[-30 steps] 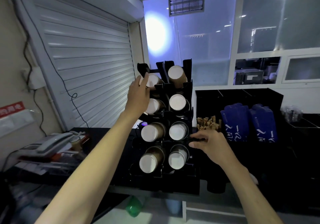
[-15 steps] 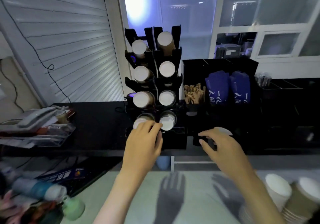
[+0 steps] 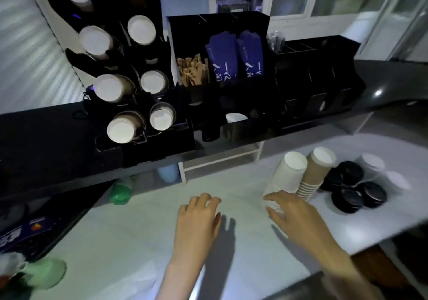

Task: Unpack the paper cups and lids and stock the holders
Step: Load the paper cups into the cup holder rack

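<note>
A black tiered cup holder (image 3: 159,137) on the dark upper shelf holds several stacks of paper cups lying bottom-out. On the white counter stand a white cup stack (image 3: 287,172) and a brown ribbed cup stack (image 3: 313,172), upside down. Right of them lie stacks of black lids (image 3: 354,191) and white lids (image 3: 375,163). My right hand (image 3: 294,216) has its fingers spread at the base of the white stack, touching it. My left hand (image 3: 199,216) hovers open over the bare counter, holding nothing.
A black organiser (image 3: 261,84) holds brown packets (image 3: 192,71), blue sleeves (image 3: 236,56) and empty compartments. A green bottle (image 3: 120,191) lies under the shelf, a green cup (image 3: 44,274) stands at lower left. The counter edge runs at lower right.
Both hands have dropped from the cup holder to the white counter. The view tilted down, bringing the loose cup stacks and lids into sight. My right hand reached the white stack.
</note>
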Demonstrator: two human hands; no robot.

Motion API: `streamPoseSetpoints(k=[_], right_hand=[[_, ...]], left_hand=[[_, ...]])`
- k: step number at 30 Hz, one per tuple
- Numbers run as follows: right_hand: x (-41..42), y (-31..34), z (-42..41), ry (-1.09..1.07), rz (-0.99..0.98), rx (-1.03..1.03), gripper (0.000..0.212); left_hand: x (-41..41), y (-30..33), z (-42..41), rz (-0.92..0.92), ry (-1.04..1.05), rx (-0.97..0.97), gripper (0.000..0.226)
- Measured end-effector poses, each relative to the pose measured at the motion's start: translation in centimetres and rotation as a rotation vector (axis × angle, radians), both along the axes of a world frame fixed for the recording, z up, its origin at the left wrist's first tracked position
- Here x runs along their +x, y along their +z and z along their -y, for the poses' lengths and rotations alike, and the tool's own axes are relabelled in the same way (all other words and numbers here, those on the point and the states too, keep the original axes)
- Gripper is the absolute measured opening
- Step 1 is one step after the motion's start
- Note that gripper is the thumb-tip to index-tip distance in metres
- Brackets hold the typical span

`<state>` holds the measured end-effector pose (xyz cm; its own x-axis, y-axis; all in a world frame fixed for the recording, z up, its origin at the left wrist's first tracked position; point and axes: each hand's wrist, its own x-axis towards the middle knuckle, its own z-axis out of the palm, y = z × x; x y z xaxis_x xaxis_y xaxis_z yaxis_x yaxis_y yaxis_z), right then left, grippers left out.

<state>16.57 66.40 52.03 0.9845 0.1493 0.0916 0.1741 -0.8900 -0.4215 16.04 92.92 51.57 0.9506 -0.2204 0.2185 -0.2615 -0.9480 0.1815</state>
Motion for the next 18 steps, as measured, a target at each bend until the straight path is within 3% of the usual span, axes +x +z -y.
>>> streamPoseSetpoints(k=[5, 12, 14, 16, 18], right_hand=[[0.0, -1.0, 5.0, -0.068, -0.070, -0.040, 0.028], [2.2, -3.8, 12.5, -0.066, 0.006, -0.061, 0.022], [3.0, -4.1, 14.2, -0.032, 0.000, -0.069, 0.020], [3.7, -4.3, 15.4, 0.025, -0.033, -0.082, 0.020], [4.3, -4.5, 16.5, 0.083, -0.052, -0.056, 0.022]], left_hand=[[0.8, -2.0, 4.1, -0.068, 0.001, 0.085, 0.045], [3.2, -2.9, 11.7, -0.106, 0.029, 0.135, 0.036], [3.9, -2.9, 14.0, -0.160, 0.046, 0.125, 0.045], [4.9, -3.4, 16.0, -0.236, 0.082, 0.003, 0.061], [5.9, -4.1, 17.9, -0.318, 0.149, -0.314, 0.079]])
